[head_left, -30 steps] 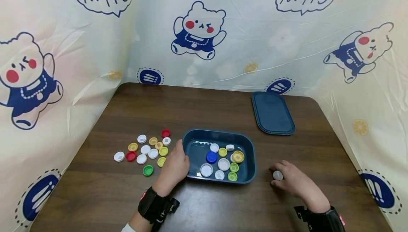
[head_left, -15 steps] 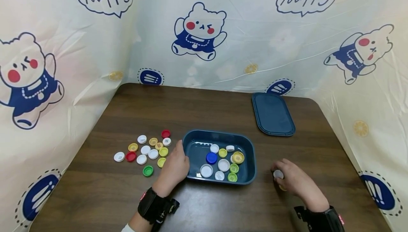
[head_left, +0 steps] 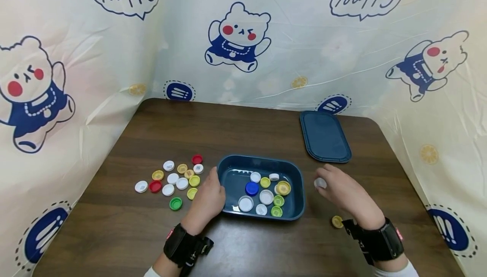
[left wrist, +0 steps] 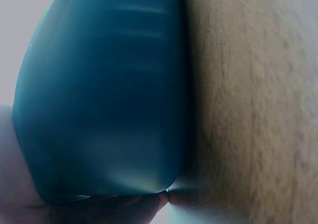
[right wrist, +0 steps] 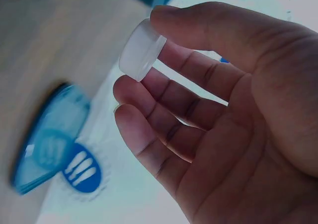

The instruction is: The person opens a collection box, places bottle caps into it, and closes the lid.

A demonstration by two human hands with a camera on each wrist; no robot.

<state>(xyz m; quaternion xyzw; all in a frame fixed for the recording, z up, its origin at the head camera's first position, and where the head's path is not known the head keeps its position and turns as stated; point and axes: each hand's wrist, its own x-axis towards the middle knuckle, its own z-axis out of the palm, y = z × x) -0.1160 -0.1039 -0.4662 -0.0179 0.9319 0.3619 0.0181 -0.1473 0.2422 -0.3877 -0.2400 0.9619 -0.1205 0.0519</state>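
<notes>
In the head view, my left hand (head_left: 209, 196) grips the left end of a dark blue tray (head_left: 233, 209); the left wrist view shows the thumb at the rim and fingertips along the end wall. Several white, yellow, green and blue bottle caps lie inside, among them a blue cap (head_left: 252, 188). Right of the tray, raised off the table, my right hand (head_left: 344, 190) pinches a white bottle cap (right wrist: 140, 52) between thumb and fingers, its other fingers loosely bent. A yellow cap (head_left: 337, 221) lies on the table below that hand.
Left of the tray, several loose caps are spread on the wooden table (head_left: 243, 251), including a green cap (head_left: 176, 203) and a red cap (head_left: 155, 186). A flat blue lid (head_left: 325, 136) lies at the back right. A printed curtain (head_left: 289, 48) surrounds the table.
My right hand has lifted the white cap and moved up and left towards the tray, uncovering the yellow cap on the table. The left hand and the tray stay put.
</notes>
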